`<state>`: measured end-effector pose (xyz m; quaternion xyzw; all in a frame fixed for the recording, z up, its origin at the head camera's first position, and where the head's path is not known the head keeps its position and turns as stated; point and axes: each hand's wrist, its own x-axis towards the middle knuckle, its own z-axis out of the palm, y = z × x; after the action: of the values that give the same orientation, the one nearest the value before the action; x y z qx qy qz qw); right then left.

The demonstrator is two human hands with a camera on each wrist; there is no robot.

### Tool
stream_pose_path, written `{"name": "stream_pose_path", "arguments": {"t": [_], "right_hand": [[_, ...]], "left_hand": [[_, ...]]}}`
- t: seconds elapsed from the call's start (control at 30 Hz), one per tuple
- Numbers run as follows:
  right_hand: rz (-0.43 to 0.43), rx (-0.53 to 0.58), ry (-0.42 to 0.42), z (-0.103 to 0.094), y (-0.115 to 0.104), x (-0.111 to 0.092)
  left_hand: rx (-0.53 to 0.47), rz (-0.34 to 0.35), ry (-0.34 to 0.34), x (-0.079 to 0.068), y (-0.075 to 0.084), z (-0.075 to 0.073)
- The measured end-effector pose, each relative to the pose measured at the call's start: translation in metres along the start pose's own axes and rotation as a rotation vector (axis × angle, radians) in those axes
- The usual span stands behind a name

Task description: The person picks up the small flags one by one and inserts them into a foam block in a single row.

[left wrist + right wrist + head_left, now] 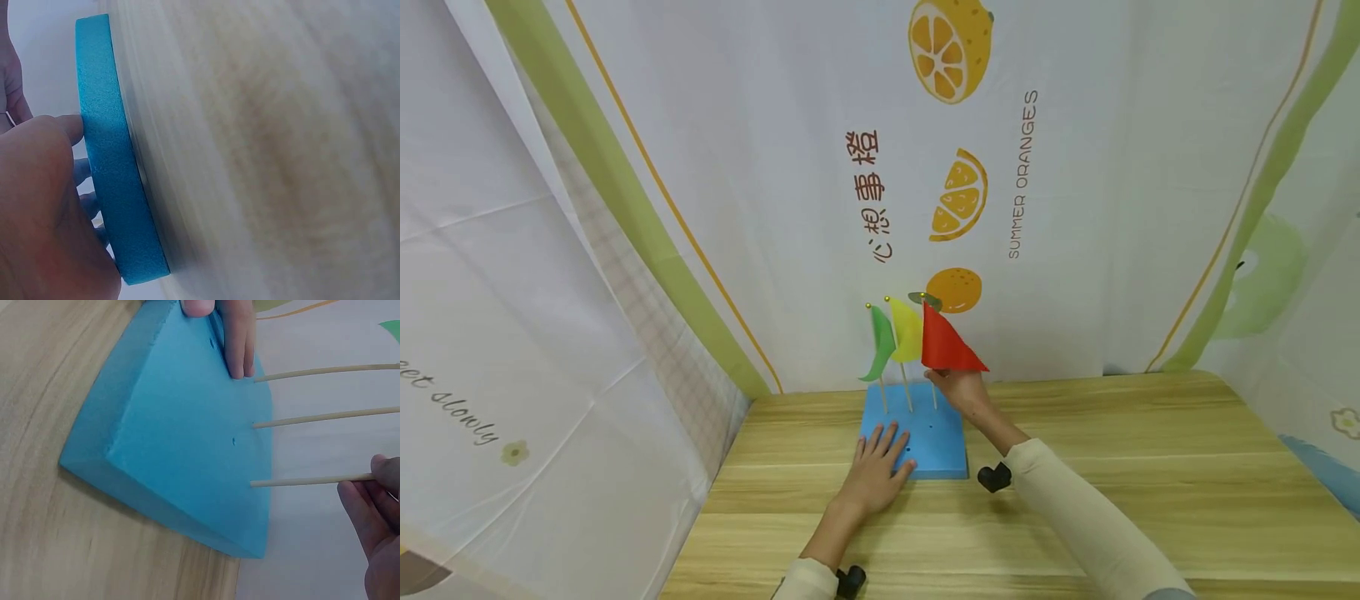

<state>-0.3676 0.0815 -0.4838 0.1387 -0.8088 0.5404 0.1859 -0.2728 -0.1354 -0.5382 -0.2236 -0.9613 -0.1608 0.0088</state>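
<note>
A blue foam block (943, 450) lies on the table, with three flags standing along its far side. The green flag (882, 342) is at the left, the yellow flag (907, 331) in the middle and the red flag (949, 342) at the right, each on a thin wooden stick. My right hand (962, 392) pinches the red flag's stick (300, 482) just below the cloth; the stick's lower end meets the block. My left hand (874, 475) rests with spread fingers on the block's near left part. Small holes (234, 442) show in the block's top.
The wood-grain table (1097, 467) extends to both sides of the block. Behind it hangs a white curtain (775, 208) printed with oranges and lettering. A black wrist mount (995, 477) sticks out by the right sleeve, another (851, 581) by the left.
</note>
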Motion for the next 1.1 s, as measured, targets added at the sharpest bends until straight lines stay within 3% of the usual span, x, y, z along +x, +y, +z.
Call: {"name": "stream_pose_path", "arguments": {"t": [0.17, 0.47, 0.93, 1.1], "right_hand": [[0.016, 0.016, 0.007, -0.001, 0.001, 0.0], [-0.065, -0.117, 0.003, -0.004, 0.005, 0.004], [-0.045, 0.005, -0.026, -0.011, 0.002, 0.0], [-0.006, -0.024, -0.057, -0.016, 0.002, 0.0]], "left_hand": [[-0.001, 0.003, 0.0, 0.0, -0.001, 0.0], [-0.016, 0.025, 0.022, -0.001, -0.002, 0.001], [0.009, -0.001, -0.005, 0.0, -0.001, 0.0], [0.01, 0.002, -0.008, 0.001, -0.002, 0.001]]}}
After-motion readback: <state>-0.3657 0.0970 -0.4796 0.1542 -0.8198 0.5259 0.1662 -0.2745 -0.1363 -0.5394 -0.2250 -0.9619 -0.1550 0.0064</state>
